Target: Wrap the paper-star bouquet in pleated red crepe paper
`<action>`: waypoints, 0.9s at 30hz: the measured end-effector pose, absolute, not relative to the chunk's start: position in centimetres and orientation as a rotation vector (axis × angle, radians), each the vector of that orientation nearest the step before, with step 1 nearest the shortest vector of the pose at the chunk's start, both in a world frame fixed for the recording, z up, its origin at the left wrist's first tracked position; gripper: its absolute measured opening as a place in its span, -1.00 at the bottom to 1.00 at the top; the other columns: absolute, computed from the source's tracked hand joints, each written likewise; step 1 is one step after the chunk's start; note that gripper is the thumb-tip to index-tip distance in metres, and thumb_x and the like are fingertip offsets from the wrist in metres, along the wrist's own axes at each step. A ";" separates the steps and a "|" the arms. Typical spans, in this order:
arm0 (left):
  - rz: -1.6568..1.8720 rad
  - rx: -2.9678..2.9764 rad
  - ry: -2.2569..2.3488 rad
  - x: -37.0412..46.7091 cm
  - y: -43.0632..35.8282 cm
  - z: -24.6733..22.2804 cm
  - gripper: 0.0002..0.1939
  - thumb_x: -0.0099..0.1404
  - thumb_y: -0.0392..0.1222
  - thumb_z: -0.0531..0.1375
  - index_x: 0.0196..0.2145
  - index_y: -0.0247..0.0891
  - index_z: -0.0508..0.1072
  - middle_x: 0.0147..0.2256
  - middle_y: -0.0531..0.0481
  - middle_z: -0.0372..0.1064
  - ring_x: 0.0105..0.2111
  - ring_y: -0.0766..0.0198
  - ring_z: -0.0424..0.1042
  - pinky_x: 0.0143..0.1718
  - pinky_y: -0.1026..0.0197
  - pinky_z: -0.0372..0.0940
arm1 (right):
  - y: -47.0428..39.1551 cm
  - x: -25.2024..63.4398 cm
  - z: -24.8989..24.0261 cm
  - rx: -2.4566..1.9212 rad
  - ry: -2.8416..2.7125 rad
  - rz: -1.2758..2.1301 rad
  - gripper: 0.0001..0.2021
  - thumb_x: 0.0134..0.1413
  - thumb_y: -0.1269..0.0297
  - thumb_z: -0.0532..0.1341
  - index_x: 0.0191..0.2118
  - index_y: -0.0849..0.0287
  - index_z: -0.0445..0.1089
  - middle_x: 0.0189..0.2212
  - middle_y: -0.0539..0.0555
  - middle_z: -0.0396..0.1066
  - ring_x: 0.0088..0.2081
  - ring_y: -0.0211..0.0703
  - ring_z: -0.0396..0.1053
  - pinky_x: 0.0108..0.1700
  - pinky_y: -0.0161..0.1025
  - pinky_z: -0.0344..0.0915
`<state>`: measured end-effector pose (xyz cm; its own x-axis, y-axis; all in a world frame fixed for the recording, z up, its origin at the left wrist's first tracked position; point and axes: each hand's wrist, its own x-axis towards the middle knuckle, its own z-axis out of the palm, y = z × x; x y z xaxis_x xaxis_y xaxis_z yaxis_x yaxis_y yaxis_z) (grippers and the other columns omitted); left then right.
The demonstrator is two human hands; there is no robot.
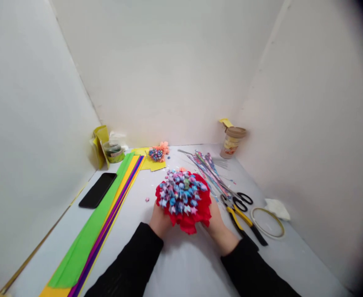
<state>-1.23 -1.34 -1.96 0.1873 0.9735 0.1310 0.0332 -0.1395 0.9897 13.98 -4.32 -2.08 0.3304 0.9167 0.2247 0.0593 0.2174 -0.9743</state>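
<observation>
Black sleeves [127, 264] reach in over the pale table [183, 272]. Coloured paper strips [93, 227] run along the left side. Between the sleeves, in the middle, is a bouquet [183, 194] of paper stars wrapped in red. The left hand [162, 220] and right hand [216, 220] grasp it from either side, fingertips hidden beneath. Pliers [243, 215] lie near the right hand, a phone [97, 190] beside the strips, a loose star [147, 199] near the left hand.

Left sleeve [125, 264]: long, plain matte black fabric, narrowing toward its far end
Right sleeve [257, 268]: the same black fabric, full length
Cuffs [233, 252]: black, unadorned
Left hand [161, 222]: bare, partly hidden
Right hand [216, 222]: bare, partly hidden
</observation>
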 end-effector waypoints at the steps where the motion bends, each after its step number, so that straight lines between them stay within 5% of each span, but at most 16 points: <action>1: 1.122 1.420 1.028 -1.1 -1.3 -2.0 -0.81 -0.11 -0.07 0.34 -0.54 -0.19 0.46 -0.36 -0.13 0.51 -0.20 -0.01 0.41 -0.13 0.06 0.29 | -4.2 13.9 -2.2 -1.208 -1.079 0.810 -0.77 -0.23 0.16 0.29 -0.36 0.11 0.45 -0.33 0.10 0.54 -0.23 0.03 0.43 -0.11 -0.10 0.34; 6: 0.956 1.301 1.049 -0.4 -1.0 -2.7 -0.68 0.04 0.00 0.22 -0.67 -0.27 0.34 -0.65 0.04 0.32 -0.58 0.27 0.26 -0.53 0.25 0.13 | -3.5 13.9 -3.2 -1.279 -1.029 0.983 -0.84 -0.26 0.18 0.28 -0.57 0.15 0.37 -0.57 0.02 0.46 -0.49 -0.12 0.34 -0.38 -0.20 0.32; 27: 0.797 1.961 1.207 -0.9 -0.9 -2.8 -0.67 0.22 -0.18 0.05 -0.63 -0.29 0.43 -0.65 -0.02 0.32 -0.60 0.30 0.22 -0.52 0.23 -0.03 | -3.3 13.8 -6.0 -1.132 -0.806 1.290 -0.65 -0.40 0.11 0.43 -0.43 0.15 0.39 -0.44 0.07 0.52 -0.44 -0.11 0.41 -0.35 -0.17 0.38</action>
<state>-0.91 -0.87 -2.79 0.3789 0.9143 0.1429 0.4902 -0.3292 0.8071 13.76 -3.30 -5.98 0.1513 0.9794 -0.1335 -0.3097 -0.0813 -0.9473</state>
